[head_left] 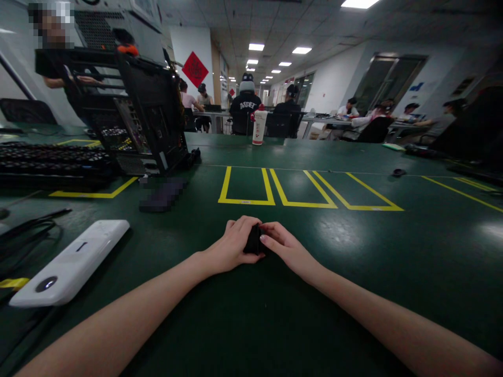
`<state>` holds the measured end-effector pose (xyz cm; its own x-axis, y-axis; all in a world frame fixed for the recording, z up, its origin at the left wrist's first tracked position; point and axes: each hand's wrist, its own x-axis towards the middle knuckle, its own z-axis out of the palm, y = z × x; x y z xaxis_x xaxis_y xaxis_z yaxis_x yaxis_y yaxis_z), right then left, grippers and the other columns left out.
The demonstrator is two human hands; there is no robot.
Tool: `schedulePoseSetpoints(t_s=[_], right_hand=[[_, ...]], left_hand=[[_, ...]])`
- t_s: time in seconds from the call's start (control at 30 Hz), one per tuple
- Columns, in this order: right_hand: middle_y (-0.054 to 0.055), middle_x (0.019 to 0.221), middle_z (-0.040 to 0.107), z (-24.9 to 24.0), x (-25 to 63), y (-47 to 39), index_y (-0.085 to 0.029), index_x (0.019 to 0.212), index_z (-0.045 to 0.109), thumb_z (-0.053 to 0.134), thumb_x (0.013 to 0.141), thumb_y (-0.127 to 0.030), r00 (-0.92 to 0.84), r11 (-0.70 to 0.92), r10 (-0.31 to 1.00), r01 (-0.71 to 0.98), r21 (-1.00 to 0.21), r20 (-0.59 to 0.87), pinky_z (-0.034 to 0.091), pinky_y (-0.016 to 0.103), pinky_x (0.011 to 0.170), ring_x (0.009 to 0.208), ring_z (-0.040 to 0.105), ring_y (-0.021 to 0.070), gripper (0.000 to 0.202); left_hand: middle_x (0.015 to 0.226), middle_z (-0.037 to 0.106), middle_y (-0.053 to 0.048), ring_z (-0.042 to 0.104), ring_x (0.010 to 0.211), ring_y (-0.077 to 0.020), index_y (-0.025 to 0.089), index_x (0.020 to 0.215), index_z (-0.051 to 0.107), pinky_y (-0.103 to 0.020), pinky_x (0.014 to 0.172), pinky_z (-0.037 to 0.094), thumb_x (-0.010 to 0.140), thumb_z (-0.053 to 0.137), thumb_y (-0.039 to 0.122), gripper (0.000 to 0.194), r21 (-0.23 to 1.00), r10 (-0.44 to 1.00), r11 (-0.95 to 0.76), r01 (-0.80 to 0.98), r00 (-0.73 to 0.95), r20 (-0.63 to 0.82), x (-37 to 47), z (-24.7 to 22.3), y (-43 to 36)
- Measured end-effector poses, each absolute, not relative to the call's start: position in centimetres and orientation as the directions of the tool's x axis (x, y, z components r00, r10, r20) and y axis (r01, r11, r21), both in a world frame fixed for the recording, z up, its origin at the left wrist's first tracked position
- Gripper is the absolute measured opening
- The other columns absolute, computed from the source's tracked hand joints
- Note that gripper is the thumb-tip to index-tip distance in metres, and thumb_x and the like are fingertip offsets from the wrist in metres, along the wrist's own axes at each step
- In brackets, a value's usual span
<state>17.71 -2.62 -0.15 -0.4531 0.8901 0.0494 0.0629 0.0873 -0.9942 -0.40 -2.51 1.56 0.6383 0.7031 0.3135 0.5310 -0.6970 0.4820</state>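
Observation:
A small black object [252, 241] with a rounded side is between my two hands, low over the green table [251, 319]. My left hand [231, 243] wraps around it, fingers over the far side and thumb along the near side. From the right, my right hand [288, 246] meets its edge with thumb and fingertips. Much of the object is covered by the fingers, so its exact kind cannot be made out.
Yellow tape outlines [247, 202] lie beyond my hands. On the left are a white power bank [74, 262], black cables [29, 235], a blurred dark slab [163, 195] and an opened black computer case [145, 115]. A paper cup [259, 128] stands farther back; several people sit beyond.

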Motion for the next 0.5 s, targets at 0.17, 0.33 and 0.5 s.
schedulePoseSetpoints(t_s=[0.17,0.33,0.5], right_hand=[[0.002,0.105,0.053,-0.1,17.87,-3.04,-0.023,0.1,0.047,0.058,0.078,-0.021,-0.5,0.102,0.861,-0.009,-0.995,0.093,0.043,0.035,0.09,0.104,0.052,0.0166,0.025],[0.0,0.095,0.056,-0.27,17.64,-2.99,-0.022,0.091,0.048,0.057,0.078,-0.026,-0.439,0.101,0.893,-0.015,-0.995,0.098,0.046,0.035,0.084,0.095,0.056,0.0162,0.016],[0.002,0.1,0.055,-0.06,17.48,-2.89,-0.021,0.098,0.047,0.057,0.078,-0.025,-0.426,0.085,0.902,0.03,-0.996,0.064,0.043,0.036,0.089,0.1,0.053,0.0163,0.022]], left_hand=[[0.11,0.046,-0.008,0.047,0.102,-0.0238,0.021,0.116,0.032,-0.04,0.087,0.036,0.074,0.063,0.026,0.053,0.504,0.717,-0.677,0.537,0.636,0.286,-0.36,1.66,-2.48],[0.111,0.045,-0.008,0.047,0.103,-0.0244,0.021,0.116,0.031,-0.041,0.087,0.035,0.075,0.063,0.027,0.053,0.48,0.706,-0.694,0.537,0.639,0.306,-0.35,1.4,-2.42],[0.111,0.045,-0.009,0.047,0.102,-0.0252,0.021,0.115,0.032,-0.041,0.086,0.035,0.073,0.064,0.027,0.052,0.461,0.699,-0.707,0.536,0.629,0.342,-0.32,0.94,-2.34]])
